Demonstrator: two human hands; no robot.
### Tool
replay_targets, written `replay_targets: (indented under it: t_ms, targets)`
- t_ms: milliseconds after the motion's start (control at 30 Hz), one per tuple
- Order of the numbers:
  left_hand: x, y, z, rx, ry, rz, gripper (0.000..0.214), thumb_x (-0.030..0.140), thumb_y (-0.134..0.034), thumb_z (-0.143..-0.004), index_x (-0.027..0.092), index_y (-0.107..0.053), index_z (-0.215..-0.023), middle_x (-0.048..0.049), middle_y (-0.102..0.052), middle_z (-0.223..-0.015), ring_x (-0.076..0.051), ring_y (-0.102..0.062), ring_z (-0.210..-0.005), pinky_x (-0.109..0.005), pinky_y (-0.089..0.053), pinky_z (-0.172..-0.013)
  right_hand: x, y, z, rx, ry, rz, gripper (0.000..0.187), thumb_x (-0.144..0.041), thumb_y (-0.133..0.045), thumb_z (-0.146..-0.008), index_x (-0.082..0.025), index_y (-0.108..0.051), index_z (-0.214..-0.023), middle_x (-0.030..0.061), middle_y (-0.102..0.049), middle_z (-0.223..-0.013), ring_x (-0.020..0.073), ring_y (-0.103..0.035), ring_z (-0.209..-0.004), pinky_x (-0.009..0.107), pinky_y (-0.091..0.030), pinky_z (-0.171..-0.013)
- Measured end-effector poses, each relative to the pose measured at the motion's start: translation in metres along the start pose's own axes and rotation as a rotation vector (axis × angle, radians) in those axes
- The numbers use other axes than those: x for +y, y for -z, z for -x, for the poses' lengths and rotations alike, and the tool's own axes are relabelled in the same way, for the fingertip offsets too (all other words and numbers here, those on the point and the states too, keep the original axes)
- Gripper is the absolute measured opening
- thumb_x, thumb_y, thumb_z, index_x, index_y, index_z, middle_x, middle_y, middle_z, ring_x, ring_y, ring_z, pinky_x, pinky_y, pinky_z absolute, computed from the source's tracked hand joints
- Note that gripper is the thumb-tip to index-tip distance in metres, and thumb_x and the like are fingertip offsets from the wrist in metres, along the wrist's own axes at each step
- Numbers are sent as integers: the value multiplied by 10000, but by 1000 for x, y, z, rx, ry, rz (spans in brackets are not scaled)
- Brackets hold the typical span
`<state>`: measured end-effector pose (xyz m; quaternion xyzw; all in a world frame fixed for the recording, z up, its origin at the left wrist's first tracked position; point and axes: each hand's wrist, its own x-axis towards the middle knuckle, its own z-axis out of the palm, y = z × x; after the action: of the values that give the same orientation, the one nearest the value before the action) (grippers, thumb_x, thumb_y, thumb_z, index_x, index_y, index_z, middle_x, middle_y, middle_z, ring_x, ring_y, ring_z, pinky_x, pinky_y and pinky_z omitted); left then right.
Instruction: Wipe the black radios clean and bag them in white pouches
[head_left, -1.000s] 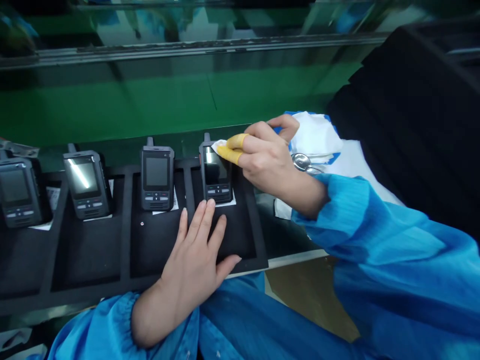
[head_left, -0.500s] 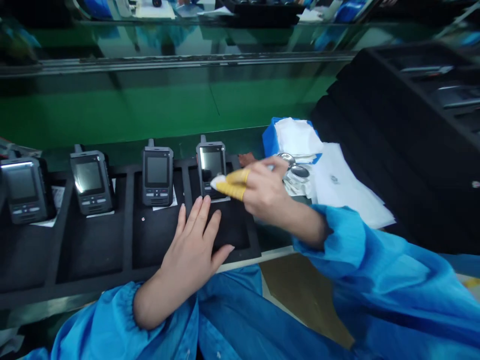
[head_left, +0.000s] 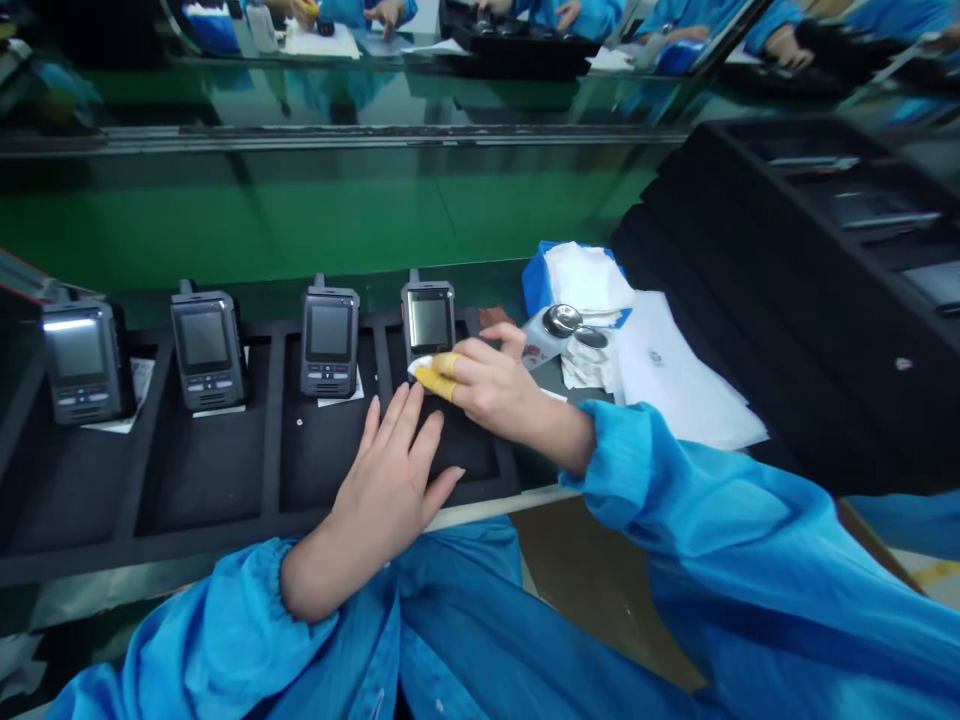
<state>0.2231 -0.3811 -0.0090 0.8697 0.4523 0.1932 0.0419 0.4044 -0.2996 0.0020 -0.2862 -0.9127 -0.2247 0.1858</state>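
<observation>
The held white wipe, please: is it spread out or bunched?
Bunched: the white wipe shows only as a small wad in the right hand.

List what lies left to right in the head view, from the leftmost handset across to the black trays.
Leftmost handset, second handset, third handset, fourth handset, brown scrap, blue box, stack of black trays.

No lettering can be read: the key marks on the handheld radios, the print on the white label near the black tray's left edge, and the dark mark on the white sheet beyond its right edge are too small or blurred.
</observation>
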Motion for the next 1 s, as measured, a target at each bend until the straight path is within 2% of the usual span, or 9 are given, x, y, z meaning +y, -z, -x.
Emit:
replay_targets:
  t_ms: [133,267,367,500,633,700,800,933,1000]
  targets:
    - [-11,15,12,110,5,-25,258,280,-465,-926,103,-620,-1033,-228,-579,-1296,-347,-453,-1319,-567,-376,-1070,-7,4,4,2,10,27,282,-175,-434,-961,-224,-699,-879,-26,-699,-864,123,-483,-867,386,-176,-865]
    - [-36,33,30,135,110,-128,281,334,-489,-925,94,-614,-1000,-275,-511,-1360,-394,-431,-1326,-643,-330,-1063,-10,8,5,-32,32,-28,279,-134,-463,-926,-228,-705,-823,-16,-691,-866,134,-485,-873,390,-181,-871]
    - [-53,37,42,141,161,-155,320,380,-491,-925,92,-601,-1010,-288,-493,-1373,-392,-438,-1322,-649,-330,-1059,-9,12,-1,-15,-12,-114,314,-76,-462,-875,-249,-720,-826,-10,-680,-842,140,-499,-856,390,-209,-852]
    - [-60,34,47,93,140,-135,352,408,-505,-916,90,-588,-1041,-267,-510,-1369,-365,-466,-1307,-610,-366,-1063,-3,8,-36,58,-221,-156,393,-94,-422,-858,-316,-726,-969,5,-667,-876,167,-504,-827,403,-225,-802]
    - [-58,32,44,37,143,-123,380,424,-521,-905,79,-588,-1051,-264,-486,-1393,-363,-464,-1309,-595,-396,-1052,-2,-19,-85,68,-274,-146,402,-128,-386,-904,-329,-707,-1037,7,-644,-917,186,-486,-880,422,-195,-840]
    - [-58,32,43,14,151,-114,390,435,-529,-898,78,-590,-1043,-263,-493,-1387,-362,-470,-1304,-586,-405,-1050,-5,-33,-99,68,-259,-98,389,-136,-370,-928,-302,-703,-1044,10,-639,-926,181,-473,-891,418,-185,-852]
    - [-58,31,44,20,148,-101,408,450,-528,-896,73,-592,-1037,-261,-507,-1375,-361,-479,-1296,-573,-411,-1053,-18,-41,-98,68,-203,-13,355,-155,-367,-952,-255,-705,-1000,16,-645,-898,173,-463,-895,405,-187,-855]
    - [-57,28,45,44,165,-85,432,463,-496,-907,68,-587,-1056,-265,-505,-1375,-359,-462,-1312,-571,-392,-1070,-40,-28,-83,32,41,-18,269,-183,-428,-951,-227,-693,-932,2,-659,-846,146,-467,-867,393,-200,-868]
    - [-56,27,45,37,183,-79,440,468,-488,-909,69,-586,-1067,-266,-500,-1380,-356,-457,-1316,-563,-389,-1075,-42,-23,-87,40,129,0,252,-188,-438,-955,-234,-684,-918,-20,-657,-806,132,-474,-849,388,-204,-879]
